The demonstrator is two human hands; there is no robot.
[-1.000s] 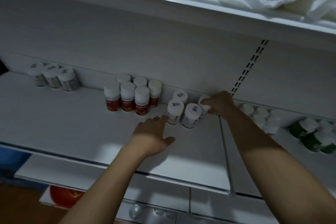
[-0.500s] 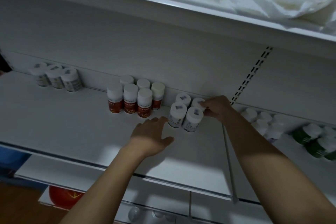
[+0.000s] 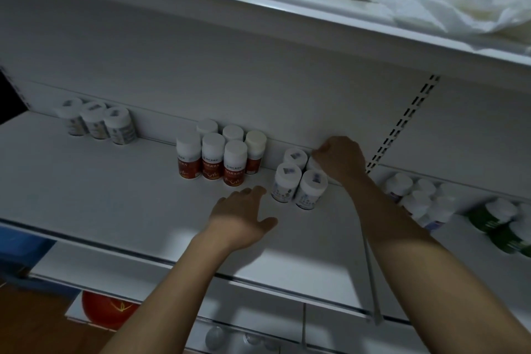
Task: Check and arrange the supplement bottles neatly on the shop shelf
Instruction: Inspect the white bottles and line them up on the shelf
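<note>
The small white bottle stands at the back of the shelf, close to the back wall. The right hand has its fingers curled round it and holds it. A moment ago this bottle stood a little off to the right. Now it is pushed in just beside the other three white bottles, so the four make a little square. The left hand lies flat and open on the shelf and holds nothing. Its fingertips are near the front left bottle. I think this group is nearly tidy now. The red bottles stand in two rows just to the left. Some green bottles are far to the right and may need care next.
</note>
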